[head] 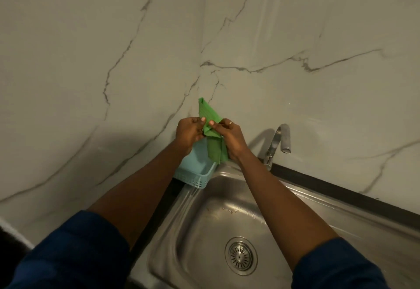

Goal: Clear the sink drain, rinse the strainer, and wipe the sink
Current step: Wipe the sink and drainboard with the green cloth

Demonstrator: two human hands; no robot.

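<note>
I have both arms stretched out over the far-left corner of the sink point(341, 211); my left hand point(189, 133) and my right hand point(230, 138) pinch a green cloth point(208, 112) between them, thumbs on top, fingers curled behind where I cannot see them; one corner of the cloth stands up at twelve o'clock from my hands against the marble wall point(91, 50), and another length hangs down at six o'clock; my right wrist hides part of that hanging fold. A pale blue basket point(193, 175) sits just below my hands on the sink's edge; my left forearm cuts off its left side, and I cannot make out its inside. The strainer point(241, 255) sits in the drain at five o'clock from my hands, well apart from them; small brownish specks point(229, 210) lie on the basin floor, too small to identify. The tap point(278, 143) stands at three o'clock from my hands; my dark blue sleeves point(75, 250) run out of frame below.
</note>
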